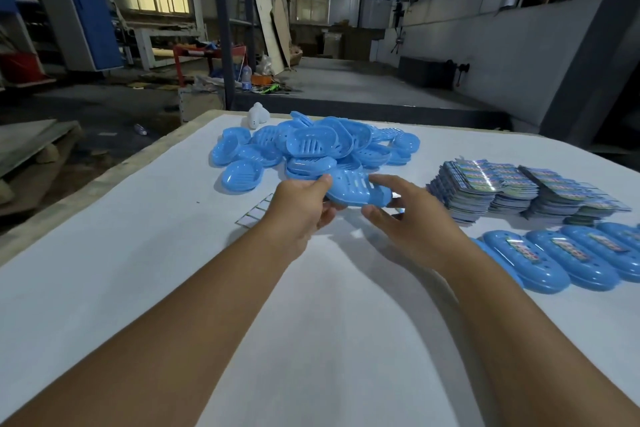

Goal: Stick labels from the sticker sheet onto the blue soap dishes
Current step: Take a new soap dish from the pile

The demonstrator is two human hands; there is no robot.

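Observation:
My left hand (300, 204) grips one end of a blue slotted soap dish (356, 188) held just above the table, thumb on its rim. My right hand (401, 210) is at the dish's other end, fingers spread and loosely curved around it, thumb under its near edge. Beneath my left hand lies a sticker sheet (254, 213), mostly peeled, partly hidden. A heap of unlabelled blue soap dishes (311, 146) lies behind the held dish. A row of labelled dishes (561, 256) lies at the right, each with a shiny sticker on top.
Stacks of shiny sticker sheets (512, 187) sit at the right behind the labelled row. A small white object (258, 114) stands at the far edge of the white table (138, 253). The table's left edge drops to a cluttered workshop floor.

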